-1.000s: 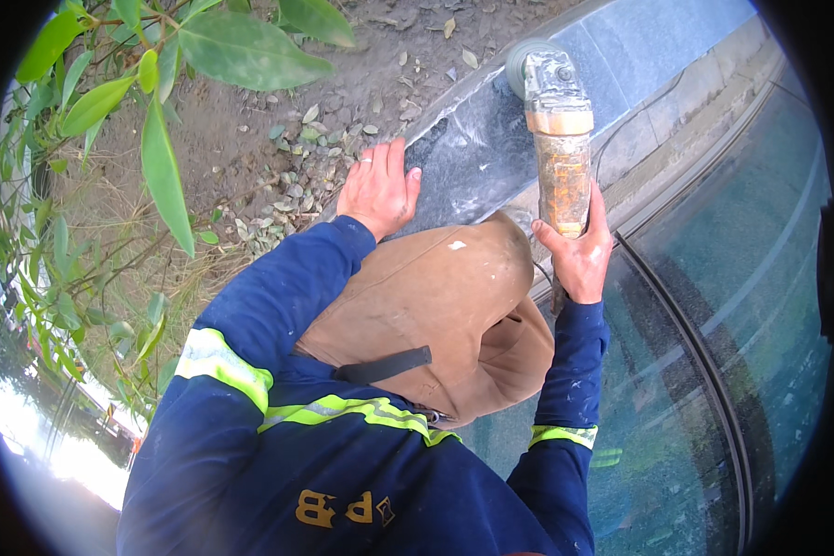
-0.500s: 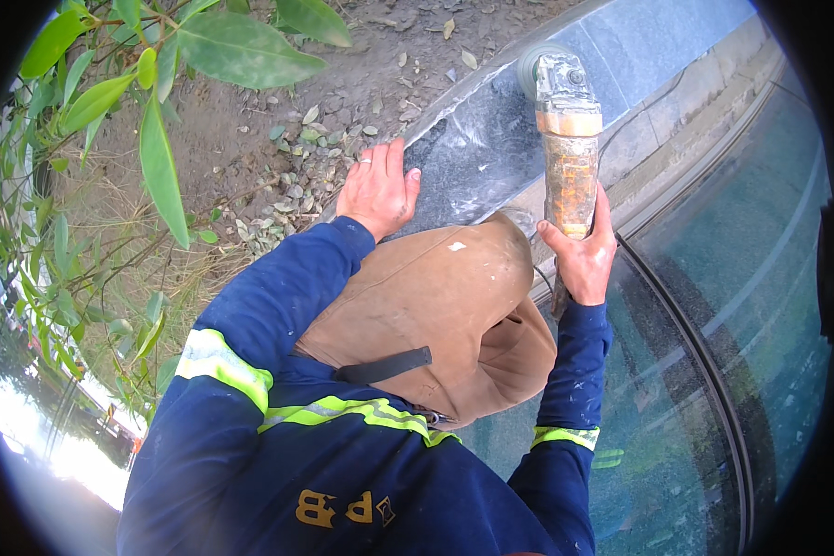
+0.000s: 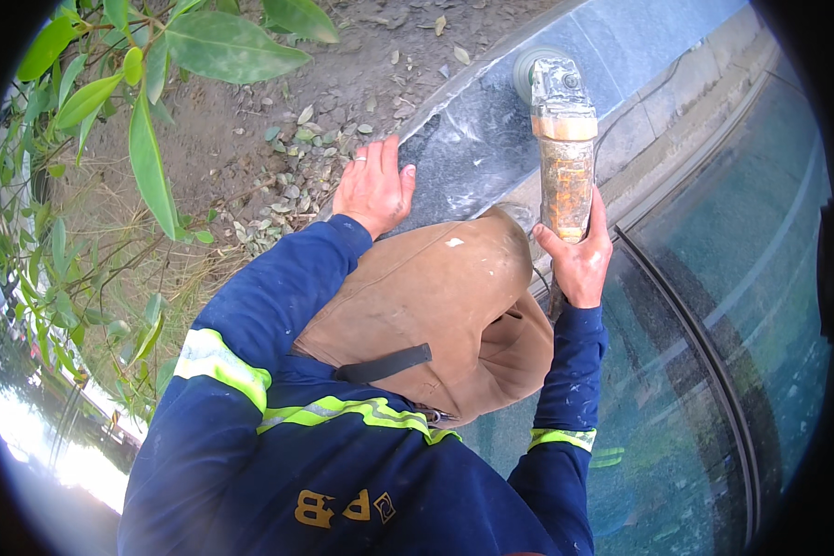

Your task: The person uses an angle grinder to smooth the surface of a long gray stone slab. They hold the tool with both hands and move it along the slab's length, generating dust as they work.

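My right hand (image 3: 580,258) is wrapped round the rear body of a dusty angle grinder (image 3: 565,176). The grinder's head and its round disc (image 3: 531,72) rest at the top face of a grey stone curb (image 3: 482,153), which is smeared with pale dust. On the curb's outer left edge my left hand (image 3: 377,185) lies flat, its fingers stretched forward and the thumb apart, holding nothing. A ring shows on one of its fingers. The underside of the disc is hidden.
Leafy branches (image 3: 148,148) hang at the left over bare soil (image 3: 343,65) with fallen leaves. My bent knee (image 3: 435,296) in brown trousers presses near the curb. Right of it run a paved ledge (image 3: 663,107) and a dusty greenish surface (image 3: 695,371) crossed by a dark strip (image 3: 704,343).
The view has shifted slightly, so most things sit a little further left. My left hand stays flat on the curb, and my right hand keeps its hold on the grinder.
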Motion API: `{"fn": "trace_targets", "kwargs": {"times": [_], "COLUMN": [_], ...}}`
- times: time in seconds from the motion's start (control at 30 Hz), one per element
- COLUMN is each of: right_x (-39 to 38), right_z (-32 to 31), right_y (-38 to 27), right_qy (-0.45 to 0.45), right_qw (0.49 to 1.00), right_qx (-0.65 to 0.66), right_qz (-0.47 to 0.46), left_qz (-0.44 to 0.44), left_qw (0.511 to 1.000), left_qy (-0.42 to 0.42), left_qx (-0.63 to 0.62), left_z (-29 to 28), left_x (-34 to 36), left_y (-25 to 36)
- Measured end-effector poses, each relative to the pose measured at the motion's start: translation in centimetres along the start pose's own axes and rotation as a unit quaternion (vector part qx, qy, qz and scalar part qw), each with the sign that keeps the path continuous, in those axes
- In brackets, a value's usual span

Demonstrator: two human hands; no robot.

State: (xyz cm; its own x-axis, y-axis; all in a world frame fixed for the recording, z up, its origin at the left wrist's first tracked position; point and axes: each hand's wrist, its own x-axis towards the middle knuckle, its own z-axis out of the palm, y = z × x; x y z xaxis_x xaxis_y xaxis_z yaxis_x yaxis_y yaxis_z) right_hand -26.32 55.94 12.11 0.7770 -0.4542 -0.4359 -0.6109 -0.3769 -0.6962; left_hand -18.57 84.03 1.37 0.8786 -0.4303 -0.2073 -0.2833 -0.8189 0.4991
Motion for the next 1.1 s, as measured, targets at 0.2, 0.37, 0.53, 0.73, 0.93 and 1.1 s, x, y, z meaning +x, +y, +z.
{"fn": "trace_targets", "kwargs": {"times": [0.2,0.37,0.53,0.73,0.93,1.1], "right_x": [-0.4,-0.4,-0.5,-1.0,-0.3,-0.4], "right_z": [0.0,0.2,-0.1,0.3,0.5,0.5], "right_y": [-0.5,0.0,-0.2,-0.6,-0.7,-0.9], "right_qy": [-0.024,-0.004,-0.016,-0.039,-0.015,-0.047], "right_qw": [0.998,1.0,1.0,0.996,0.999,0.996], "right_qx": [-0.044,-0.002,-0.025,-0.065,-0.028,-0.061], "right_qz": [-0.04,0.002,-0.002,-0.037,-0.031,-0.046], "left_qz": [-0.003,-0.004,-0.005,0.002,0.007,0.002], "left_qw": [1.0,1.0,1.0,1.0,1.0,1.0], "left_qy": [-0.001,-0.004,-0.006,0.002,0.005,0.005], "left_qx": [-0.001,-0.005,-0.002,-0.004,-0.001,0.005], "left_z": [-0.1,0.0,0.0,0.1,0.1,0.0], "left_x": [0.0,0.0,0.0,0.0,0.0,-0.1], "left_y": [0.1,0.0,0.0,0.0,-0.1,0.0]}}
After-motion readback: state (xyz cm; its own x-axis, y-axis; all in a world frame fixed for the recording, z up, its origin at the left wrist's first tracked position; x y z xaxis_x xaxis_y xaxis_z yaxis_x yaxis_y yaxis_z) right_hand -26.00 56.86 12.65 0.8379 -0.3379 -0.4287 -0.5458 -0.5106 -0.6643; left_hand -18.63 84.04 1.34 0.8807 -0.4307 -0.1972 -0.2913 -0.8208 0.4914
